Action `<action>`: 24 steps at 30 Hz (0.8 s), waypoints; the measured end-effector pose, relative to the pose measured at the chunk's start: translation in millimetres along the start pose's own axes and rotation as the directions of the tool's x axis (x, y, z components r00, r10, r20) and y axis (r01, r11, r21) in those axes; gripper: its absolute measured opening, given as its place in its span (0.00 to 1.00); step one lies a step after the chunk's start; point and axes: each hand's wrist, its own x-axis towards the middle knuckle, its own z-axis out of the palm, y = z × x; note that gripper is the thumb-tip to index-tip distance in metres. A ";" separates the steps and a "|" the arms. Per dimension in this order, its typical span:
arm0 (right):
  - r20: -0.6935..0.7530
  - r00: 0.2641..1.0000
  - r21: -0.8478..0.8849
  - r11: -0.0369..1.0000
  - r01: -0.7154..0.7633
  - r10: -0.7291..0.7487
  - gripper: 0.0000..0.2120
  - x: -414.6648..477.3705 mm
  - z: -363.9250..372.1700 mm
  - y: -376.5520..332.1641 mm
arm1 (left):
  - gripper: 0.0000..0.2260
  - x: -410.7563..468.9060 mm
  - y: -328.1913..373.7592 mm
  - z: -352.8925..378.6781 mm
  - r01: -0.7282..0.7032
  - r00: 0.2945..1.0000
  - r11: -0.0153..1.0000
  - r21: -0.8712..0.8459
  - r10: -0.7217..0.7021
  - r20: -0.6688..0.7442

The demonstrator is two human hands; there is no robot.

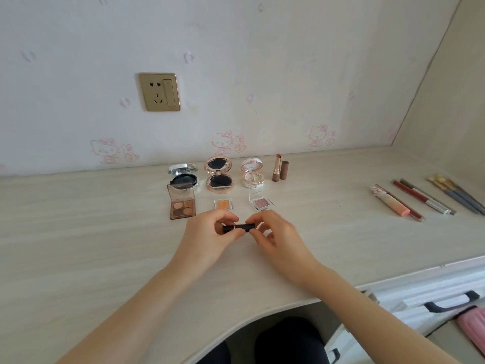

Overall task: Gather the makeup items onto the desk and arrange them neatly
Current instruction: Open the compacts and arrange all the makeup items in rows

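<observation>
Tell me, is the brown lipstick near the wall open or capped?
Open: the lipstick stands upright with its bullet exposed, and its cap stands beside it.

Pale wood-grain desk [78,232], curved along the near edge. Beyond the left hand [207,233] and slightly to its left: four-pan eyeshadow palette [182,206], lid up. Straight beyond it, orange single pan [223,204]. Beyond the right hand [277,239], pink glitter pan [262,202]. Farther back, in a row: silver compact [183,177], rose-gold compact [218,178], white compact [252,176], all open. Then uncapped lipstick [276,169] upright, cap [284,169] just beside. Well to the right of the right hand: lip-gloss tubes [391,203] and brushes [456,193], side by side.
</observation>
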 end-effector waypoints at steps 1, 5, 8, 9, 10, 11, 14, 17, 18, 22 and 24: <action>-0.002 1.000 -0.003 1.000 -0.006 0.006 0.08 -1.0 0.3 -0.1 | 0.09 -1.2 -0.8 0.9 -0.069 0.998 0.996 0.057 0.069 0.002; 0.004 1.000 -0.020 1.000 -0.022 0.022 0.09 -2.3 -0.1 -1.6 | 0.07 -5.1 -2.8 6.6 -0.277 0.961 0.918 0.285 0.273 0.055; 0.037 0.997 -0.113 0.991 0.077 -0.073 0.12 -3.6 1.1 -6.0 | 0.08 -8.2 -3.3 8.5 -0.360 0.928 0.848 0.389 0.368 0.056; 0.050 0.993 -0.156 0.981 0.118 -0.112 0.13 -4.7 2.2 -6.9 | 0.07 -9.2 -3.4 8.3 -0.387 0.914 0.818 0.425 0.401 0.060; 0.055 0.989 -0.205 0.968 0.144 -0.135 0.13 -5.8 3.3 -8.0 | 0.07 -10.0 -3.3 8.0 -0.410 0.901 0.787 0.462 0.427 0.072; 0.048 0.987 -0.263 0.952 0.159 -0.152 0.12 -6.8 4.4 -8.9 | 0.06 -11.1 -3.0 7.6 -0.427 0.891 0.753 0.501 0.446 0.089; -0.025 0.969 -0.460 0.863 0.207 -0.246 0.08 -10.4 7.8 -9.9 | 0.04 -14.5 -3.3 8.9 -0.462 0.861 0.627 0.627 0.487 0.147; -0.065 0.948 -0.566 0.794 0.222 -0.312 0.06 -12.9 9.9 -8.8 | 0.05 -18.8 -2.7 11.7 -0.462 0.855 0.528 0.713 0.478 0.200; -0.069 0.942 -0.579 0.782 0.231 -0.329 0.06 -13.3 10.6 -8.3 | 0.05 -19.9 -2.5 11.9 -0.461 0.856 0.511 0.725 0.473 0.211; -0.080 0.932 -0.552 0.794 0.254 -0.354 0.06 -14.3 11.8 -8.3 | 0.05 -21.7 -2.1 11.5 -0.454 0.869 0.531 0.715 0.440 0.225; -0.074 0.934 -0.536 0.804 0.258 -0.349 0.06 -14.1 10.7 -8.5 | 0.07 -21.6 -3.1 11.7 -0.442 0.880 0.552 0.706 0.418 0.225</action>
